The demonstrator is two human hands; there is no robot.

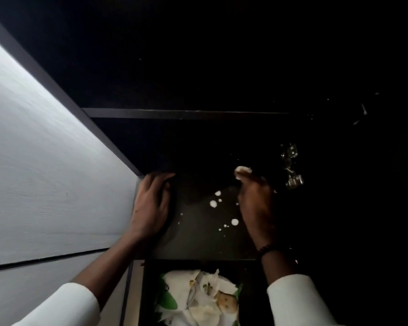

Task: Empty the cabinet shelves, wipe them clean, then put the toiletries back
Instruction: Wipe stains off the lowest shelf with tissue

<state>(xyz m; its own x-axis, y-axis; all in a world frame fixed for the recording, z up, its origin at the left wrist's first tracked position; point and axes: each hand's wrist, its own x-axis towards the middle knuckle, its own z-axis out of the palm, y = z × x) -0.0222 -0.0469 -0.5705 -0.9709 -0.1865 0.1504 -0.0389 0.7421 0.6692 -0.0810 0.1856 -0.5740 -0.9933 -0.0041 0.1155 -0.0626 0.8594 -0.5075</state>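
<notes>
We see a dark cabinet shelf [198, 231] in the middle of the view, spattered with white droplets [213, 203] across its centre and right part. The right hand [257, 203] is over the shelf's right side, fingers curled around a small pale wipe [243, 171] that pokes out past the fingertips; hand is blurred, so we can't tell if the wipe touches the shelf. A dark beaded bracelet [267, 249] sits on that wrist, white sleeve [299, 300] below. The left hand [151, 203] lies flat with fingers spread on the shelf's left edge, fingertips curled over toward the back corner, holding nothing. Below the shelf's front edge, in the lower compartment, lies a green-and-white wipes pack [198, 300], crumpled white sheets on top of it. Further out, another shelf edge [186, 113] runs across above. Shiny clear items [291, 165] glint to the right in the dark, too dim to identify. Pale grey wall [45, 161] fills the left side.
</notes>
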